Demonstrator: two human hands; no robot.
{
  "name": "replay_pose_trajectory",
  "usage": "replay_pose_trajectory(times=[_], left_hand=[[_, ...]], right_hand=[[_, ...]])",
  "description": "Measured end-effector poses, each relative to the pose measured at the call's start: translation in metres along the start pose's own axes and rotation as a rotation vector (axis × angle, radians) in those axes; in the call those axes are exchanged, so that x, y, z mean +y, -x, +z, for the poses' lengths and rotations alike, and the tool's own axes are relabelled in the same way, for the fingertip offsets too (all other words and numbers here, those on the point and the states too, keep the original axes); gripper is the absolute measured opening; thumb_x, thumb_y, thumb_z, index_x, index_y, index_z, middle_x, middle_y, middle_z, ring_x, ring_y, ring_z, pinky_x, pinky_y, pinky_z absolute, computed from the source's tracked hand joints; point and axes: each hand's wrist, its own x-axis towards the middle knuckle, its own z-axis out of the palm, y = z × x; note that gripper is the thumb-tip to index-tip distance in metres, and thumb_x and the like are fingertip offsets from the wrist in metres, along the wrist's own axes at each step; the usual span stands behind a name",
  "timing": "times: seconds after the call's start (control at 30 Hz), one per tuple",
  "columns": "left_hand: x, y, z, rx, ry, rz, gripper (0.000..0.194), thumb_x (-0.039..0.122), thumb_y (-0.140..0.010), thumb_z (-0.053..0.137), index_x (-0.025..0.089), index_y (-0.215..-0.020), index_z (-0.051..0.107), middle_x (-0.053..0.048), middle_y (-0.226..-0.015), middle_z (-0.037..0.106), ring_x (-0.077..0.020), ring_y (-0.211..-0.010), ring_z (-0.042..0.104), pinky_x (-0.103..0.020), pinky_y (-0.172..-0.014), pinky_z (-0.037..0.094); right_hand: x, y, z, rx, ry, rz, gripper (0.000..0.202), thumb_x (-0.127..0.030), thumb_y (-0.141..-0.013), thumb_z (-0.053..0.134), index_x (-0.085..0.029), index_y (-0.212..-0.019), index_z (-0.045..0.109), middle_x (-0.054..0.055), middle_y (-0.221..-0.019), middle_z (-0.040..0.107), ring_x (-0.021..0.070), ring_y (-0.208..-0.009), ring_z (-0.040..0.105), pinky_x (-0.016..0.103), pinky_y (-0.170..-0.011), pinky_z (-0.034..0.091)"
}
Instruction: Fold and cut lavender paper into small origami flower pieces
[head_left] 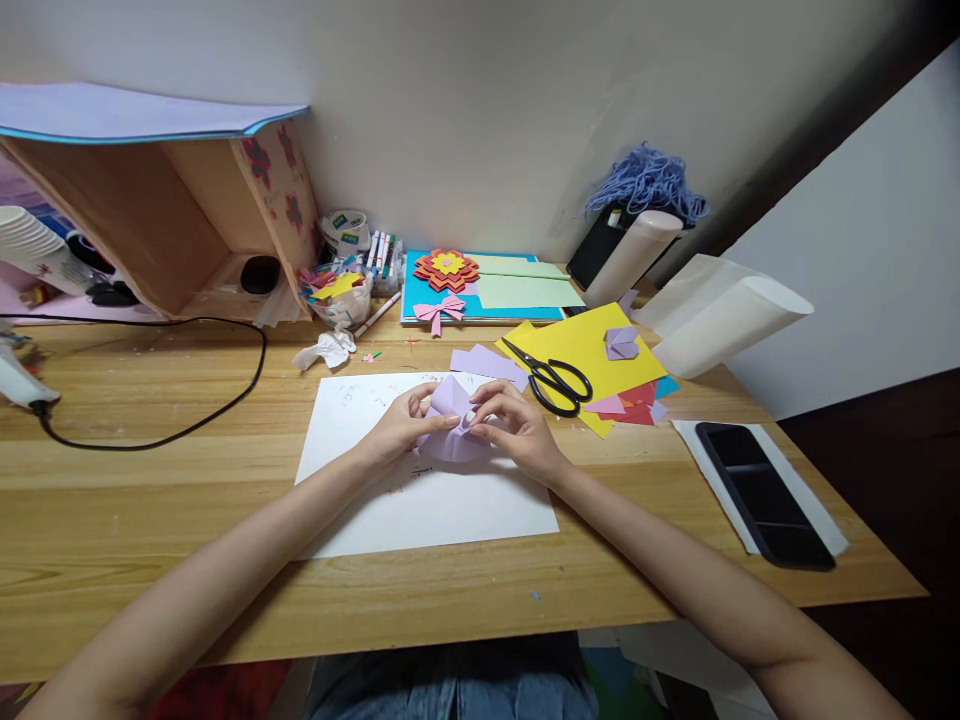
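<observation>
A folded lavender paper piece with rounded petals (454, 447) is held above a white sheet (360, 520). My left hand (405, 420) pinches it from the left, the thumb lying across its middle. From the right, my right hand (517, 428) closes thumb and fingers on a small curled part near the centre. Fingertips hide some of the folds there. Just behind the hands lie lavender paper strips (491, 366). Black-handled scissors (551, 378) rest partly on yellow paper (615, 345), and a small folded lavender piece (621, 344) sits on that paper.
Behind stand a layered paper flower (446, 268), a pink paper bow (439, 311) and a tub of scraps (341, 295). A phone (765, 495) lies at right, beside a paper roll (735, 325). A black cable (217, 408) loops on the left near an open box (187, 220).
</observation>
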Motion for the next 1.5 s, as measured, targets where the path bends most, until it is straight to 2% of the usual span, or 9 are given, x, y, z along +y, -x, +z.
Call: replay_pose_trajectory(times=[0.13,0.37,0.53,0.73,0.93,1.07,1.2,1.37,1.5], left_hand=[[-0.002,-0.001,-0.001,0.007,-0.028,-0.020,0.056,0.027,-0.065,0.077,0.016,-0.115,0.054,-0.007,-0.095,0.066,-0.0147,-0.076,0.063,-0.021,-0.063,0.046],[-0.004,-0.002,0.000,-0.009,-0.054,0.024,0.051,0.027,-0.064,0.077,0.015,-0.109,0.057,-0.008,-0.102,0.065,-0.0165,-0.085,0.062,-0.024,-0.072,0.047],[-0.005,-0.002,-0.001,-0.029,-0.023,0.022,0.052,0.027,-0.065,0.077,0.015,-0.111,0.057,-0.009,-0.105,0.064,-0.0170,-0.086,0.062,-0.025,-0.073,0.047],[-0.005,-0.002,-0.001,0.025,-0.006,-0.003,0.053,0.030,-0.063,0.078,0.015,-0.109,0.058,-0.008,-0.100,0.066,-0.0163,-0.080,0.063,-0.025,-0.069,0.047],[-0.001,-0.002,0.000,0.105,0.078,-0.057,0.044,0.034,-0.071,0.072,0.014,-0.108,0.059,-0.010,-0.102,0.066,-0.0118,-0.071,0.063,-0.021,-0.062,0.048],[0.001,-0.003,-0.001,0.056,0.146,-0.086,0.046,0.028,-0.071,0.073,0.013,-0.112,0.057,-0.012,-0.103,0.067,-0.0143,-0.075,0.066,-0.022,-0.066,0.050],[0.002,-0.003,-0.003,0.037,0.172,-0.109,0.051,0.022,-0.070,0.074,0.011,-0.117,0.055,-0.013,-0.101,0.068,-0.0147,-0.074,0.066,-0.023,-0.068,0.051],[0.003,-0.002,-0.003,-0.065,0.200,-0.097,0.047,0.024,-0.072,0.073,0.013,-0.115,0.058,-0.012,-0.105,0.067,-0.0170,-0.081,0.066,-0.025,-0.074,0.049],[0.002,-0.002,-0.004,-0.087,0.204,-0.088,0.049,0.024,-0.072,0.072,0.013,-0.118,0.057,-0.012,-0.110,0.065,-0.0173,-0.087,0.064,-0.024,-0.076,0.046]], right_hand=[[-0.001,0.000,0.000,0.043,0.007,-0.039,0.006,-0.028,-0.076,0.070,-0.023,-0.076,0.066,0.004,-0.089,0.058,0.0186,-0.092,0.056,0.038,-0.087,0.045],[0.004,-0.001,0.000,0.129,-0.092,-0.001,0.010,-0.025,-0.067,0.077,-0.023,-0.072,0.069,0.002,-0.080,0.061,0.0165,-0.081,0.058,0.034,-0.078,0.048],[0.005,-0.003,0.000,0.084,-0.192,0.045,0.015,-0.018,-0.065,0.078,-0.026,-0.076,0.072,0.002,-0.084,0.061,0.0158,-0.087,0.059,0.030,-0.078,0.049],[0.007,-0.002,-0.002,0.081,-0.181,0.056,0.012,-0.017,-0.068,0.075,-0.027,-0.075,0.074,0.002,-0.081,0.063,0.0150,-0.082,0.059,0.030,-0.075,0.051],[0.009,-0.003,-0.004,0.165,-0.193,0.055,0.008,-0.017,-0.069,0.074,-0.025,-0.072,0.072,0.001,-0.078,0.060,0.0140,-0.078,0.058,0.029,-0.072,0.051],[0.010,-0.004,-0.006,0.181,-0.197,0.047,0.010,-0.014,-0.069,0.073,-0.024,-0.070,0.070,0.001,-0.077,0.058,0.0131,-0.077,0.057,0.027,-0.071,0.050],[0.011,-0.004,-0.008,0.134,-0.216,0.046,0.012,-0.014,-0.070,0.072,-0.025,-0.073,0.069,0.001,-0.081,0.056,0.0133,-0.079,0.056,0.028,-0.072,0.050],[0.012,-0.004,-0.007,0.081,-0.225,0.065,0.012,-0.015,-0.070,0.072,-0.025,-0.076,0.068,0.002,-0.087,0.055,0.0148,-0.086,0.055,0.030,-0.075,0.051],[0.012,-0.004,-0.006,0.065,-0.235,0.056,0.012,-0.014,-0.070,0.071,-0.025,-0.074,0.068,0.002,-0.084,0.055,0.0142,-0.083,0.055,0.029,-0.073,0.050]])
